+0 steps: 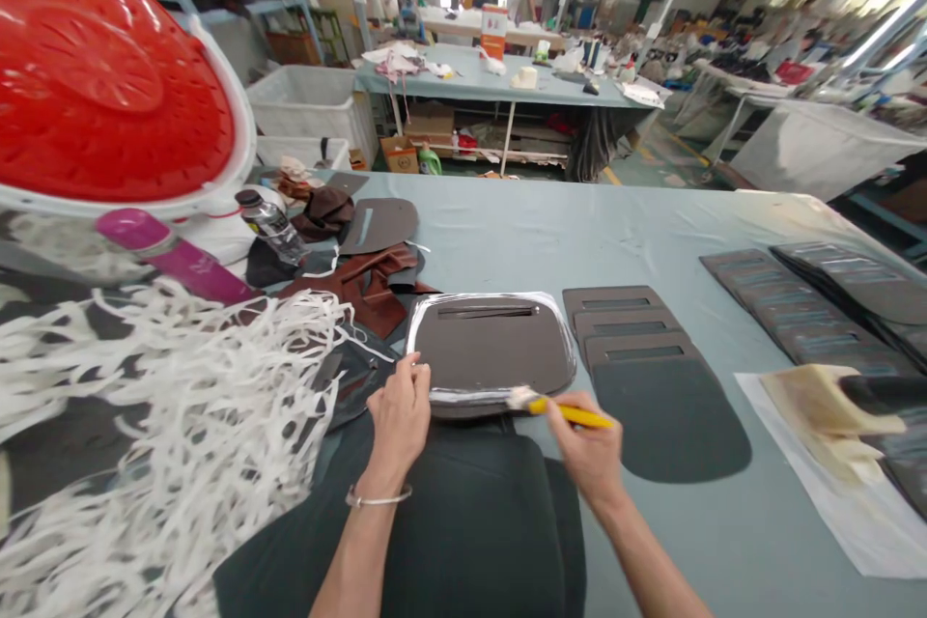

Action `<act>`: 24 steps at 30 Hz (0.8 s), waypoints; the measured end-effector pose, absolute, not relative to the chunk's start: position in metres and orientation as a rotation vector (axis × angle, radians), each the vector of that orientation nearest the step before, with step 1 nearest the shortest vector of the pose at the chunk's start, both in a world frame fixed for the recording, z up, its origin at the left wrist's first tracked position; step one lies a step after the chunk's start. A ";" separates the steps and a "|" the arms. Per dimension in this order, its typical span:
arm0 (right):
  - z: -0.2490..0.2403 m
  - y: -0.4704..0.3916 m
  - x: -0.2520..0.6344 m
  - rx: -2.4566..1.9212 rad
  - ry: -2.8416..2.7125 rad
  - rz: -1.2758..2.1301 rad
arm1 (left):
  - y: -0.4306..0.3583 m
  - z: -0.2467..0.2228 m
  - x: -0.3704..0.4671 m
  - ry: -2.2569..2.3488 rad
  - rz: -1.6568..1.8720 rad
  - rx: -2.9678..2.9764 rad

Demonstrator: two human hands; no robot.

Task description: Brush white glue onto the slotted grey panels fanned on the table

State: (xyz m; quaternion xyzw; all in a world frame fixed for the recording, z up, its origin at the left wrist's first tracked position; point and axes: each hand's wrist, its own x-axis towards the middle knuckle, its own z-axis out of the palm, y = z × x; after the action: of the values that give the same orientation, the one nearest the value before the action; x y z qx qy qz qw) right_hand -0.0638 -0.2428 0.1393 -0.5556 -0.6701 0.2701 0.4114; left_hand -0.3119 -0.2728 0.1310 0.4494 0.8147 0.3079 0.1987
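Note:
A dark panel [492, 348] with rounded corners and a slot near its far edge lies in front of me. White, wet-looking glue runs in a band along its border. My left hand [403, 406] presses at the panel's near left corner, fingers closed together. In my right hand [588, 444] is a brush [569, 411] with a yellow handle; its white-coated bristles touch the panel's near edge, right of the middle. Dark fabric pieces [478, 521] lie just below the panel, under my forearms.
Slotted dark panels [659, 406] overlap at the right, with more panels [803, 304] beyond. A cream-coloured container [818, 406] rests on white paper [811, 492]. Tangled white strips [181, 435], a magenta spray can [174, 256], a bottle [273, 224] and brown scraps [362, 285] crowd the left.

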 end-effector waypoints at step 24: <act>0.142 -0.146 -0.189 -1.216 -1.639 0.548 | -0.268 0.121 -0.257 2.753 0.297 1.679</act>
State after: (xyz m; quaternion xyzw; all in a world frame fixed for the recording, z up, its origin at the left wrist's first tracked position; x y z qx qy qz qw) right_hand -0.1890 -0.1460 0.1419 -0.5010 -0.6753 0.2258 0.4919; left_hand -0.2571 -0.2677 0.1212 0.5178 0.8492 0.0915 -0.0483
